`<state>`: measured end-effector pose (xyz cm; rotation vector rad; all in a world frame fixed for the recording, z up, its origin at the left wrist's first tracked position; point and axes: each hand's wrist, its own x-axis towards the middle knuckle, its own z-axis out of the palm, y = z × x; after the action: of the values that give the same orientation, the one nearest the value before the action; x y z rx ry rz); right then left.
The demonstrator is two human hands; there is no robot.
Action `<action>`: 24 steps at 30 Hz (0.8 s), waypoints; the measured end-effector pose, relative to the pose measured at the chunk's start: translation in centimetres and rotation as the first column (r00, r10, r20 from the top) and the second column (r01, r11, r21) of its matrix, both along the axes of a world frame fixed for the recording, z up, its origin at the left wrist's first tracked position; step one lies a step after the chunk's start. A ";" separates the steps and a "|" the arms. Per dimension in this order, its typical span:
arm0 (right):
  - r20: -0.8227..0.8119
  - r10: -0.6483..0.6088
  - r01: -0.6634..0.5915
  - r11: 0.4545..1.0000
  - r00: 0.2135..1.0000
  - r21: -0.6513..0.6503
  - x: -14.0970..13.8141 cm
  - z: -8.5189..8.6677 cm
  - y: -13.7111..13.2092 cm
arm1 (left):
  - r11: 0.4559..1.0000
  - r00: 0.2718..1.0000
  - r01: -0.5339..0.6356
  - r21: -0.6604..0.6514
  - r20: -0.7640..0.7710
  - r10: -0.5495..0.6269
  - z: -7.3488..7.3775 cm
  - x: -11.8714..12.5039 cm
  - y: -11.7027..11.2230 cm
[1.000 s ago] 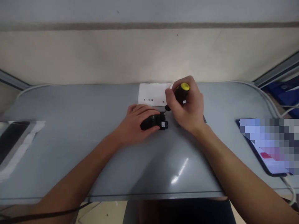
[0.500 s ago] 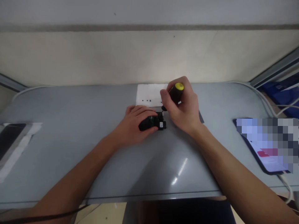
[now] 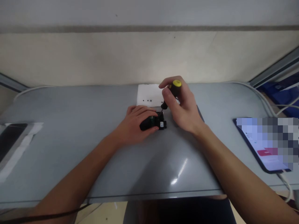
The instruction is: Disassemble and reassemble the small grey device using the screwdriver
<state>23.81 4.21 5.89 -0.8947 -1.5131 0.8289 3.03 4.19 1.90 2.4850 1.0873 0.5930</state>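
Note:
My left hand [image 3: 137, 124] is closed around a small black device [image 3: 161, 125] on the grey table, its thumb along the near side and fingers along the far side. The device has a small white label and a greenish part; its exact kind I cannot make out. My right hand [image 3: 184, 109] grips a screwdriver [image 3: 175, 87] with a black handle and a yellow end cap. The screwdriver leans, and its shaft reaches down to the far right part of the device. Several tiny dark pieces lie on a white sheet [image 3: 148, 91] just behind my hands.
A phone or tablet [image 3: 261, 146] with a lit, partly blurred screen lies at the right, a white cable [image 3: 286, 183] running from it. At the left edge is a dark flat panel [image 3: 11, 137] on white material. A pale wall [image 3: 93, 59] rises behind the table.
The screwdriver's tip has come down and slightly left onto the device, and its shaft now shows. My right index finger has lifted outward from the handle. My left hand keeps its hold.

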 end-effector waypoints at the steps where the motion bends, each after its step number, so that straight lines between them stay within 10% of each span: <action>1: -0.026 0.016 -0.017 1.000 1.000 -0.023 0.0 0.1 0.1 | 1.000 1.000 0.000 -0.004 -0.003 0.000 0.0 0.0 0.0; 9: -0.305 0.134 -0.176 0.978 0.943 -0.113 -0.6 -0.3 1.0 | 1.000 1.000 0.005 -0.014 -0.017 -0.005 -0.1 0.0 0.1; 24: -0.334 0.067 -0.110 0.987 0.940 -0.114 -1.2 -0.7 1.1 | 1.000 1.000 -0.003 -0.015 0.004 0.003 -0.3 0.1 0.2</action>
<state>22.63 5.33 5.24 -0.7424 -1.2226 1.0970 3.09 4.37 1.60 2.4691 1.0898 0.5878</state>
